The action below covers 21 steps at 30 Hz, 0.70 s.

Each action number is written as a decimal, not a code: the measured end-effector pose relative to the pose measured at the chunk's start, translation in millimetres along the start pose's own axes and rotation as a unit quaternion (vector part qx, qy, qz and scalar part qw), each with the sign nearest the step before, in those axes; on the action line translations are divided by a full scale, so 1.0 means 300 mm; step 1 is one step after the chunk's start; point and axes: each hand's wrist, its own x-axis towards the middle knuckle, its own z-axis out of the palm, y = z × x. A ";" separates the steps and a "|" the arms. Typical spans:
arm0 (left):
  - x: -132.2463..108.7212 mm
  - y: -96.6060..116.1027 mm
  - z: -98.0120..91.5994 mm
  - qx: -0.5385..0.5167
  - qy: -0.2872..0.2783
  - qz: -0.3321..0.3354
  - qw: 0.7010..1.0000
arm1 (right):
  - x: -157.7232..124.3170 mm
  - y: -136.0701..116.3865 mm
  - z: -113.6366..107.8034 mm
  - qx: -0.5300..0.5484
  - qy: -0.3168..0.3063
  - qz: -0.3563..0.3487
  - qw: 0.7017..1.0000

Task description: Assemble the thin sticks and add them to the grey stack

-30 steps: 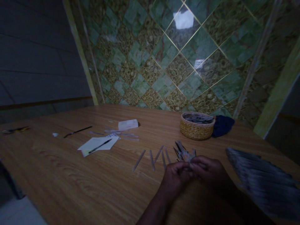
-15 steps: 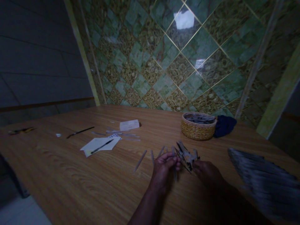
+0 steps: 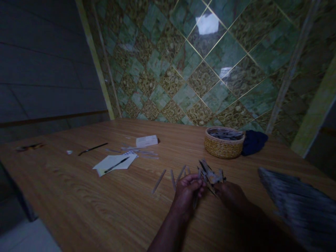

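Observation:
My left hand (image 3: 186, 193) is closed, thumb against fingers, around a thin grey strip (image 3: 199, 173) that sticks out above and below it. Just to its right, my right hand (image 3: 232, 195) is closed at the lower end of a loose bundle of grey strips (image 3: 208, 170), which fan out at different angles. Its fingertips are dark and partly hidden. Several loose strips (image 3: 159, 181) lie on the wooden table left of my left hand. The light is dim, so the strips' material cannot be told.
A woven basket (image 3: 223, 148) full of similar strips stands behind my hands, beside dark blue cloth (image 3: 255, 141). A large grey pile (image 3: 296, 203) lies at right. Leftward are a white box (image 3: 146, 141), paper (image 3: 115, 162) with a pen, more strips and a dark thin tool (image 3: 93, 149).
The view has shifted slightly. My left hand and its strip have come a little closer to the bundle; my right hand stays by the bundle.

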 end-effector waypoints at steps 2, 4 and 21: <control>0.002 -0.002 -0.002 0.012 -0.005 0.002 1.000 | -0.002 0.009 -0.003 0.013 0.004 -0.002 1.000; 0.006 -0.007 -0.005 0.025 -0.010 0.001 1.000 | -0.010 0.016 -0.008 0.028 0.014 -0.001 1.000; -0.029 -0.027 0.015 0.107 -0.123 -0.046 0.986 | -0.145 -0.089 -0.089 0.428 0.156 -0.057 0.888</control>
